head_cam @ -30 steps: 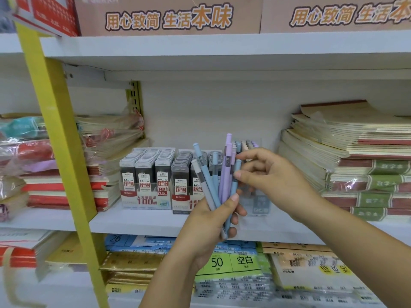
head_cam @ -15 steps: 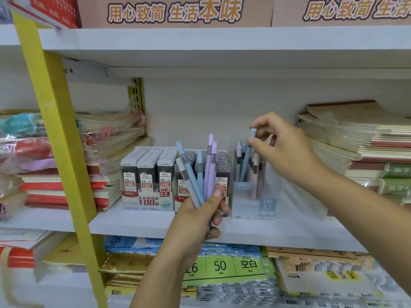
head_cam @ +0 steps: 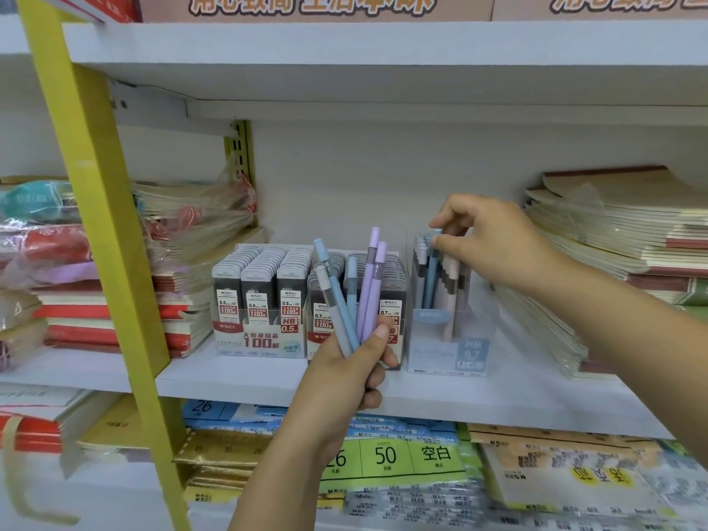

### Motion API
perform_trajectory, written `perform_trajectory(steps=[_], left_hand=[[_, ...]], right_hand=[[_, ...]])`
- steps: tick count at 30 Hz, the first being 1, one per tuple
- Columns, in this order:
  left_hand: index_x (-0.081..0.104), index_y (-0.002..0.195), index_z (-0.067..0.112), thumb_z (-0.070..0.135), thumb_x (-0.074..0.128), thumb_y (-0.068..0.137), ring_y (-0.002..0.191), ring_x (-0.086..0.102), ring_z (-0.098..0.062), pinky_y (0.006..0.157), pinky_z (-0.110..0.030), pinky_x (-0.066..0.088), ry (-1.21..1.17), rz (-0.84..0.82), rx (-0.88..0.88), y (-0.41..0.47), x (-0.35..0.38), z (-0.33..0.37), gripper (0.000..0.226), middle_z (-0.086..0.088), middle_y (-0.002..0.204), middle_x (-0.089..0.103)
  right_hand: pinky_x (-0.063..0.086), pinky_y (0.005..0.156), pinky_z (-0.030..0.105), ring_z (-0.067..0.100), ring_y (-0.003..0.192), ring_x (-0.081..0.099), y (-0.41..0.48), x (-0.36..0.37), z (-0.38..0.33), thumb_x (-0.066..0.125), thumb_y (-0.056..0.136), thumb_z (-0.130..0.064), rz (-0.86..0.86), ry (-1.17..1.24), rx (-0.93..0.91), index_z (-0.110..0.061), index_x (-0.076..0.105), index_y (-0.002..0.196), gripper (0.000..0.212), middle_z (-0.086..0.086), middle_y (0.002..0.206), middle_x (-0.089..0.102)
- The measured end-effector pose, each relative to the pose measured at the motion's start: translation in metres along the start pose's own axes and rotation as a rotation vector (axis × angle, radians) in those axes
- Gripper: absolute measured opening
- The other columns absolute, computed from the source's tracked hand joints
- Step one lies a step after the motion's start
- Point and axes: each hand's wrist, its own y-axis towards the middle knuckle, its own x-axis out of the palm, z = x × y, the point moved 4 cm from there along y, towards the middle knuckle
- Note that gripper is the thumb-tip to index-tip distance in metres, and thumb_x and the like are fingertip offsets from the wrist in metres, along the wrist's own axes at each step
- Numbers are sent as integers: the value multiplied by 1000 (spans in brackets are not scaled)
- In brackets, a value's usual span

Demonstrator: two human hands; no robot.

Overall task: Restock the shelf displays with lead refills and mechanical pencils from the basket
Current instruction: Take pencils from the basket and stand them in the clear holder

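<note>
The right hand, which half a second ago was carrying a blue mechanical pencil above the clear display box, is now lowering it in among the pencils standing there, its fingers pinching the pencil's top. So one more pencil is going into stock. The left hand is gripping the remaining fan of pencils, fingers clamped round their lower ends, in front of the lead refill boxes. All this is sitting on a white shelf, with notebook stacks lying alongside and a yellow upright crossing the left.
</note>
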Motion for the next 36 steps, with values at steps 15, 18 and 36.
perform_trajectory(steps=[15, 18, 36], left_hand=[[67, 112, 21, 28, 60, 98, 51, 41, -6, 46, -18, 37, 3, -14, 7, 4, 0, -5, 18, 4, 67, 60], [68, 111, 21, 28, 60, 98, 51, 41, -6, 45, -18, 37, -8, -13, 7, 4, 0, -5, 17, 4, 67, 61], [73, 112, 24, 32, 66, 92, 58, 54, -8, 47, -19, 40, -1, -80, -6, -2, 2, -1, 23, -2, 80, 71]], right_hand=[[38, 57, 9, 4, 69, 60, 8, 3, 2, 74, 82, -21, -34, 12, 54, -21, 66, 88, 9, -12, 73, 65], [39, 57, 11, -2, 65, 59, 11, 5, 2, 74, 82, -22, -38, 29, 83, -22, 66, 88, 9, -12, 72, 66], [34, 82, 22, 15, 100, 50, -8, -9, -10, 51, 97, -33, 21, -50, 29, -27, 73, 98, 23, -6, 93, 62]])
